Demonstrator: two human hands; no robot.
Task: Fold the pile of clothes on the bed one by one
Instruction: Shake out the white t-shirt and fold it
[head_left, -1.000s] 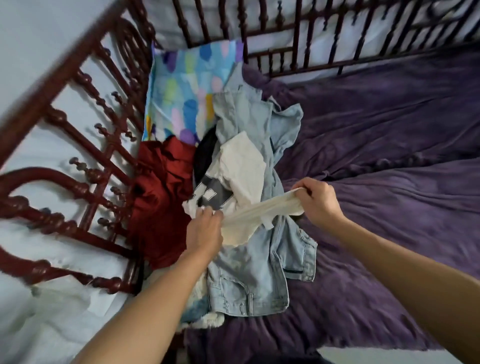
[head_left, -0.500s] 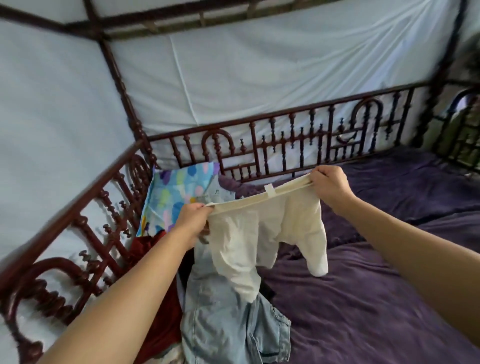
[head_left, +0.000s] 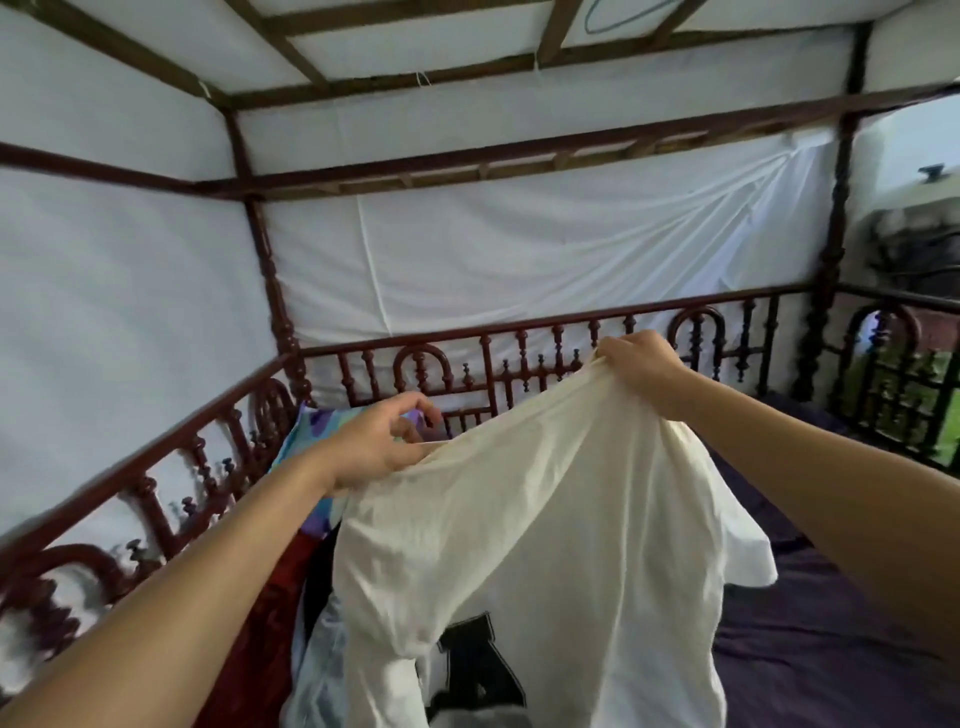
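Note:
A cream-white T-shirt (head_left: 545, 535) with a black printed letter near its lower part hangs in the air in front of me, spread between both hands. My left hand (head_left: 379, 441) pinches its upper edge on the left. My right hand (head_left: 641, 366) grips the upper edge higher up on the right. Under the shirt, parts of the pile show: a red garment (head_left: 265, 639), a dark piece and pale denim (head_left: 324, 670). The shirt hides most of the pile.
A purple bedspread (head_left: 810, 639) covers the bed to the right. A colourful patterned pillow (head_left: 304, 431) leans in the far left corner. Dark red turned-wood railings (head_left: 519, 358) fence the bed, with white fabric walls and a wooden canopy frame above.
Both hands lifted the white T-shirt off the pile and raised it; it now hangs open and larger before me. The view tilted upward toward the canopy.

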